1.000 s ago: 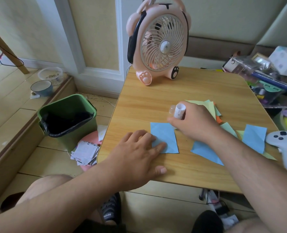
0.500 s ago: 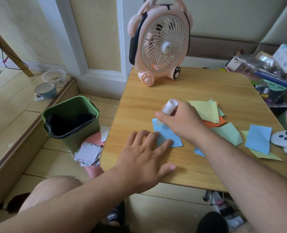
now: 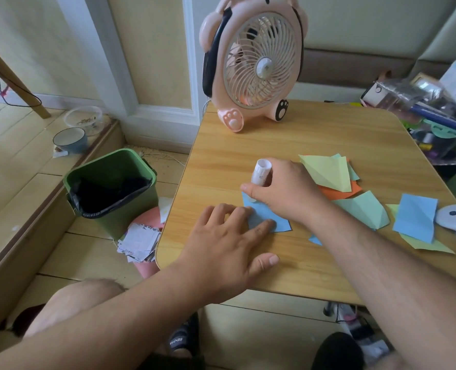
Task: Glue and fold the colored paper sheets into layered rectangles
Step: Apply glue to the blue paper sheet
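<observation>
Paper [image 3: 280, 222] — under left fingers [image 3: 264, 227]

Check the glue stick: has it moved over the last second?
Yes. The glue stick in the right hand went left along the blue sheet, away from the yellow-green paper pile.

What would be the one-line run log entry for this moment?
step: gluing | left hand: flat, presses blue paper | right hand: grips glue stick, tip down on paper | table: other sheets untouched
</observation>
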